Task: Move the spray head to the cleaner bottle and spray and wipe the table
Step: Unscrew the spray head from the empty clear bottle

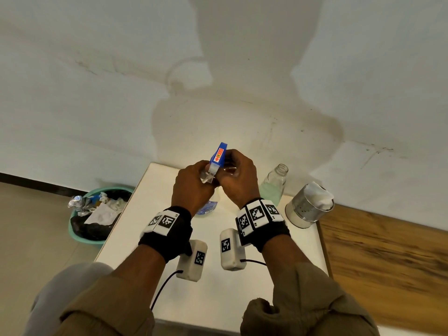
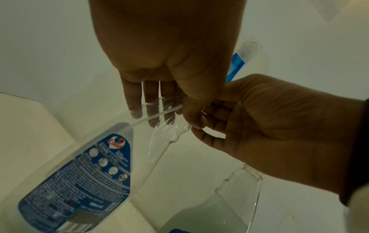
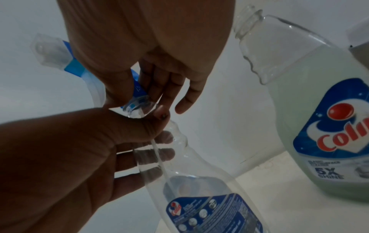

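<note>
White desk (image 1: 211,299) sits against a pale wall, w/ a wood-grain surface (image 1: 388,263) on its right and a green bin (image 1: 84,236) full of crumpled trash on the floor at left. Cleaner bottle (image 1: 274,185), clear w/ pale green liquid in the lower part, stands upright and uncapped near the desk's back right; just right of it a metal tin (image 1: 303,209) holds a white cloth (image 1: 317,192). Empty bottle (image 2: 83,173), clear w/ a blue label, stands on the desk under both hands, mostly hidden in the head view. Left hand (image 1: 191,185) is wrapped round the empty bottle's neck, fingers seen through the clear plastic in the wrist views. Right hand (image 1: 238,178) grips the spray head (image 1: 218,157), blue and clear, thumb and fingers curled round its collar right at the empty bottle's mouth. Thin dip tube (image 3: 159,159) runs from the spray head down inside the empty bottle. Can't tell if the collar is screwed on or loose. Both wrists carry black bands w/ printed marker tags.
</note>
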`<move>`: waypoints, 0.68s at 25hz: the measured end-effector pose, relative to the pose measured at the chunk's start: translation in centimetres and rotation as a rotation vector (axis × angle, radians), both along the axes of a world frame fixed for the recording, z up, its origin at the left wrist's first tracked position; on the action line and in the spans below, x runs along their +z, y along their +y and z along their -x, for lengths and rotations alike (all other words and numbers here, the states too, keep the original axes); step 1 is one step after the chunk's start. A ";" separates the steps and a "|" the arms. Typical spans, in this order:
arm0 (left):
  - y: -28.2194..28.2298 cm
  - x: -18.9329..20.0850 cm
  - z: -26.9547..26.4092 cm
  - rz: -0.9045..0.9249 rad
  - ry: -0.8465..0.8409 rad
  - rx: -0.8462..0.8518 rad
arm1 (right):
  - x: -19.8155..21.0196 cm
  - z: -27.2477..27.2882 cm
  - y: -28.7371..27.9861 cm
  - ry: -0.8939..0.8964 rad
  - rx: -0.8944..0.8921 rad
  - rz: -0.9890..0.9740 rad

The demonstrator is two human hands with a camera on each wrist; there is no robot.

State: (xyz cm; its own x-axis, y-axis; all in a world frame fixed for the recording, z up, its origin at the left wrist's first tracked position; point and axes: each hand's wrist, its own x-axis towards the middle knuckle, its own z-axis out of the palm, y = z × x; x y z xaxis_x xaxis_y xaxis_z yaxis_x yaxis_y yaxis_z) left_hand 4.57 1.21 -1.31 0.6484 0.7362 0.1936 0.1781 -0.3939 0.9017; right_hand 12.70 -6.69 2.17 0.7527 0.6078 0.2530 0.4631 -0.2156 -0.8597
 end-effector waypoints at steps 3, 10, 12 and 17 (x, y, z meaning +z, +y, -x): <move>0.2 0.0 0.0 0.006 -0.007 -0.007 | 0.1 -0.3 0.0 0.001 0.019 0.009; 0.0 0.5 0.2 0.061 -0.009 -0.035 | 0.3 -1.0 -0.1 0.009 0.064 0.027; -0.1 0.6 0.2 0.068 -0.016 -0.042 | 0.3 -1.1 -0.2 0.005 0.073 0.030; 0.1 0.8 0.4 0.117 -0.032 -0.073 | -0.1 -1.4 -0.3 0.014 0.083 0.025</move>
